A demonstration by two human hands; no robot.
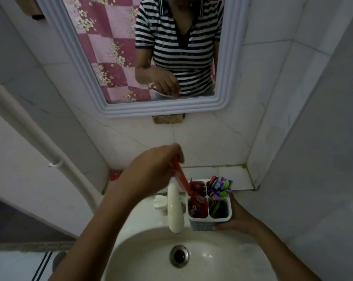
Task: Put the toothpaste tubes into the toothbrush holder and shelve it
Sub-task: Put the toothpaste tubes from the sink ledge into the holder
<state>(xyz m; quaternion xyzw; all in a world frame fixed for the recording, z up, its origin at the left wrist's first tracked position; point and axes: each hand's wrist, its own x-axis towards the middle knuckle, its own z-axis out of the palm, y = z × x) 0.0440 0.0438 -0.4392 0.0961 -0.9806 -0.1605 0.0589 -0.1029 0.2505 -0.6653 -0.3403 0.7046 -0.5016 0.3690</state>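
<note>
Starting at your far left, a white pipe (29, 126) runs down the tiled wall, and just past it a small red object (115, 176), too blurred to identify, lies on the ledge in the corner. Your left hand (157, 161) is raised above the sink (143, 258), fingers pinched shut on the top end of a red toothpaste tube (182, 179). That tube slants down to the right, and its lower end reaches the back-left compartment of the white toothbrush holder (200, 225); whether it has gone inside or only rests at the rim you cannot tell from this blur. The white tap (174, 207) stands just left of the holder, close under the tube and your wrist, so it crowds the path on that side. A second red tube (198, 207) already sits in the front-left compartment. The back-right compartment carries a bunch of purple and green pieces (221, 186) sticking up above the rim, right beside where the tube is going in; the front-right one holds dark green items (218, 208). Your right hand (235, 218) wraps the holder's right side and front corner, closed firmly on it, holding it at the sink's back edge. Beyond it, a tiled ledge (232, 175) meets the right wall. Above everything, the mirror (94, 57) reflects your striped shirt.
</note>
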